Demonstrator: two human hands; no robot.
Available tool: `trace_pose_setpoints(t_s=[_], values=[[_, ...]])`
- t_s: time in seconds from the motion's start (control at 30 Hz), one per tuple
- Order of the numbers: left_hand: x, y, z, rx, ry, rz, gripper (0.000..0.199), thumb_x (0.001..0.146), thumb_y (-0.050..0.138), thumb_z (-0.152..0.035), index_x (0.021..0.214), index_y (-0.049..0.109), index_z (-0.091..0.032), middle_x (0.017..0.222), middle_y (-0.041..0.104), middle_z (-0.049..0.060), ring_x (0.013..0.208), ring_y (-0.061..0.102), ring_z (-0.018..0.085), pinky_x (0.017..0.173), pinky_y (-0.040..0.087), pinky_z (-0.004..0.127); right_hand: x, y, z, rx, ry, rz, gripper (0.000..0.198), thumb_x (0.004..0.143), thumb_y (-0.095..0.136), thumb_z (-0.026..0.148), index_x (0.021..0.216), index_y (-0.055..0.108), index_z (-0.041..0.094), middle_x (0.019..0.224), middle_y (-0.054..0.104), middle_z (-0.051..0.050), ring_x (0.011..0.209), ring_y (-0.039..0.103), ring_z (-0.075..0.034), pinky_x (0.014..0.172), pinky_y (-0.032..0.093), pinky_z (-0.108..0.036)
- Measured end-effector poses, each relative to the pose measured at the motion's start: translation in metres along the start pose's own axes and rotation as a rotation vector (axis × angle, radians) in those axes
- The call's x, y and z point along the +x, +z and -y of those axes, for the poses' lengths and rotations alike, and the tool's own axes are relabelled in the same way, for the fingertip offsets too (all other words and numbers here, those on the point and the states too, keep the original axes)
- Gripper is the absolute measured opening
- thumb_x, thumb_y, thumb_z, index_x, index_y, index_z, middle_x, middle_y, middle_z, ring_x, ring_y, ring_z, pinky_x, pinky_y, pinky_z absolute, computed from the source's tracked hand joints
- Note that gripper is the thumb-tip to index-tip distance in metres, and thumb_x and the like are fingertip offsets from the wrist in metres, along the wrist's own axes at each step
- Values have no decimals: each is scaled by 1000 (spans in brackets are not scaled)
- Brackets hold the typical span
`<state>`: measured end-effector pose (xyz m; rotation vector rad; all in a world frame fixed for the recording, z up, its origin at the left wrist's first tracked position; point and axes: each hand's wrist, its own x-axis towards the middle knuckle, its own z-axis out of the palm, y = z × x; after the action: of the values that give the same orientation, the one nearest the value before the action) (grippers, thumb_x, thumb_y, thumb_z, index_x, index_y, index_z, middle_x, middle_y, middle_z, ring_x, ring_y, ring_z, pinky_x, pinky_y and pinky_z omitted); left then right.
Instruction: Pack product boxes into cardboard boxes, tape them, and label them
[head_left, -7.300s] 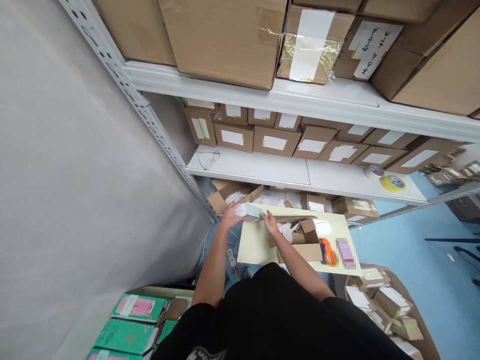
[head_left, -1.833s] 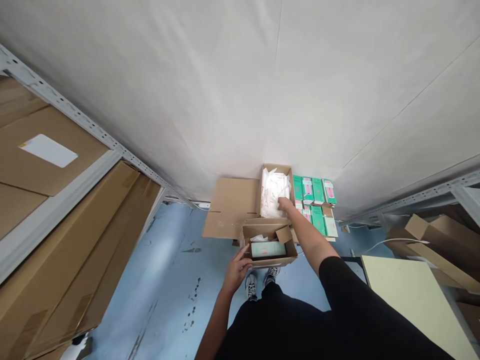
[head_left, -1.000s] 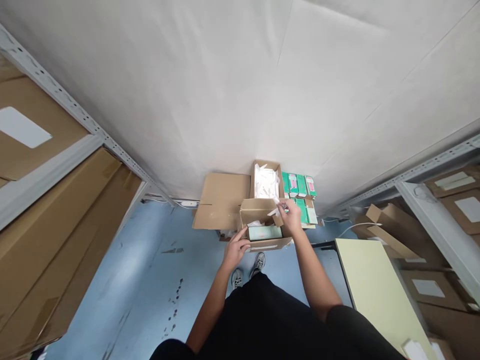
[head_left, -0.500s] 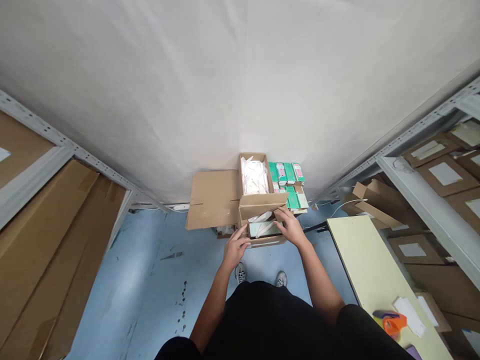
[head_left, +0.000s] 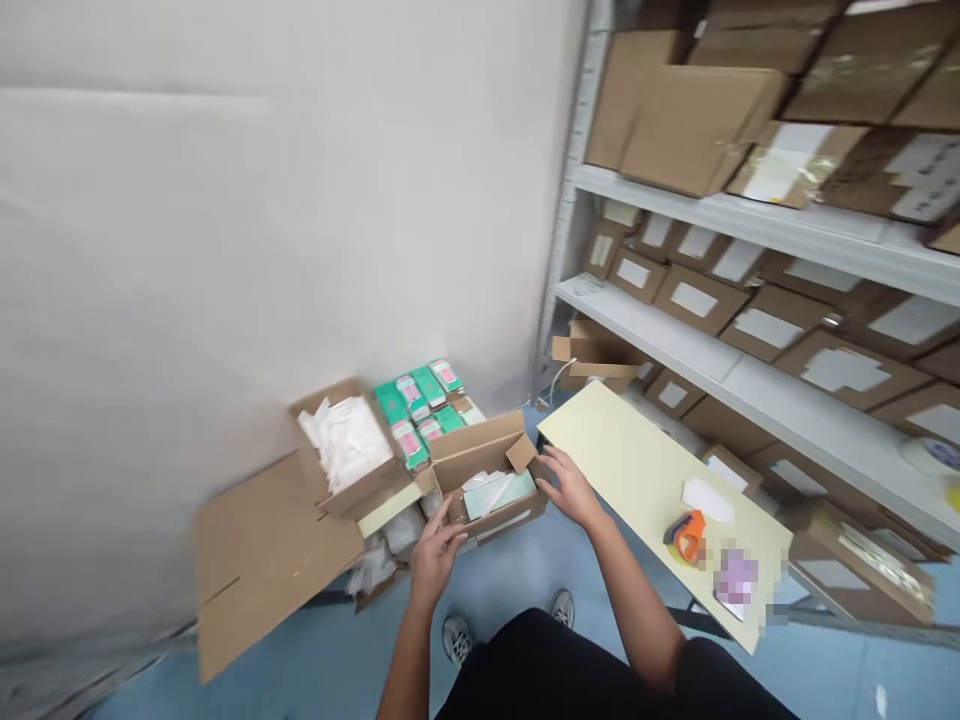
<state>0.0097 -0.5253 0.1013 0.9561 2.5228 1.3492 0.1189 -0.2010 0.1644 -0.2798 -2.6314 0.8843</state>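
An uncovered cardboard box (head_left: 491, 527) is between my two hands, its flaps standing up. Inside lie a pale green packet (head_left: 501, 494) and some white plastic wrapping. My left hand (head_left: 435, 552) grips the box's left end, fingers along its rim. At the opposite end, my right hand (head_left: 568, 487) presses on the right side with its fingers somewhat apart. Behind the box stand several green-and-pink small boxes (head_left: 426, 384). To the left, a larger carton (head_left: 363, 497) is filled with white slim pieces (head_left: 351, 445). What my palms touch is partly hidden.
A pale yellow table (head_left: 600, 440) stands to the right, bearing an orange tape dispenser (head_left: 688, 537) and white papers (head_left: 708, 500). Grey shelving (head_left: 652, 325) full of labelled cartons lines the right side. A flattened cardboard flap (head_left: 277, 560) spreads out at left.
My view has turned to the right, bringing the shelving and yellow table further in. Both hands and the cardboard box have shifted right, away from the carton of white pieces.
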Motion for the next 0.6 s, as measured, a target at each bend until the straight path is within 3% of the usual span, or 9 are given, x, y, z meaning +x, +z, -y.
trace_pose_setpoints(t_s=[0.17, 0.33, 0.47, 0.6], values=[[53, 86, -50, -47, 81, 179, 27, 97, 59, -40, 100, 81, -25, 161, 47, 10, 137, 58, 31, 113, 48, 50, -56, -87, -100, -67, 207, -190, 43, 96, 60, 34, 138, 63, 24, 149, 57, -14, 140, 52, -32, 117, 44, -56], [100, 168, -110, -92, 171, 368, 23, 94, 60, -34, 94, 81, -24, 160, 48, 10, 134, 60, 32, 107, 52, 50, -116, -157, -157, -103, 375, -316, 46, 97, 59, 40, 140, 61, 26, 151, 55, -12, 141, 51, -31, 118, 43, -54], [128, 216, -144, -133, 234, 478, 20, 92, 61, -29, 93, 80, -24, 159, 50, 10, 136, 58, 31, 109, 51, 49, -151, -178, -184, -112, 506, -410, 51, 95, 59, 39, 145, 56, 27, 157, 50, -11, 145, 47, -31, 120, 41, -56], [156, 248, -154, -156, 270, 574, 21, 92, 61, -29, 91, 81, -23, 158, 52, 10, 138, 56, 32, 109, 51, 47, -157, -173, -196, -100, 594, -451, 57, 94, 59, 35, 149, 51, 25, 161, 44, -12, 149, 43, -31, 122, 39, -55]])
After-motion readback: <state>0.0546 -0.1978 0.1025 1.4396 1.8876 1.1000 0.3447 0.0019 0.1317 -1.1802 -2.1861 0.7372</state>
